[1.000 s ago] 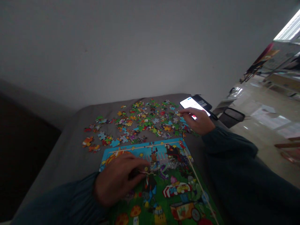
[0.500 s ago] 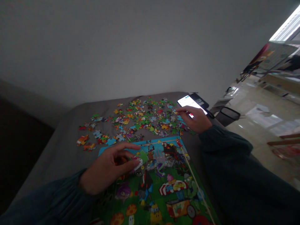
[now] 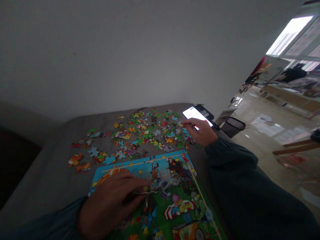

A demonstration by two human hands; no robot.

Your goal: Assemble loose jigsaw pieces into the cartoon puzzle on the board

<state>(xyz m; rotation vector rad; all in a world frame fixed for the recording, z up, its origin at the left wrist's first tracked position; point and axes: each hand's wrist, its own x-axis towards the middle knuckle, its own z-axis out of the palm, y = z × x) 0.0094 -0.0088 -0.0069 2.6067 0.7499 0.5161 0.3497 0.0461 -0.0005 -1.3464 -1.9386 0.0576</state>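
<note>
My left hand (image 3: pixel 113 201) is over the printed puzzle board (image 3: pixel 160 223), thumb and fingers closed on a puzzle piece (image 3: pixel 150 192) that I see nearly edge-on. The board shows cartoon figures on green, with a blue strip and a thin pale frame line along its far side. Beside the lit phone (image 3: pixel 193 113), my right hand (image 3: pixel 200 131) has its fingers drawn together at the right end of the loose puzzle pieces (image 3: pixel 147 131). What its fingertips hold, if anything, is too small to make out. The hand covers part of the phone.
A grey cloth (image 3: pixel 52 160) covers the table under board and pieces. Behind the phone lies a dark case (image 3: pixel 206 111). The wall (image 3: pixel 125 56) rises at the table's far edge. To the right, a dark mesh bin (image 3: pixel 232 126) stands by the table on a shiny floor.
My left hand has turned the puzzle piece from showing its green and white face to nearly edge-on, above the board. The right hand stays by the phone. The view has shifted slightly.
</note>
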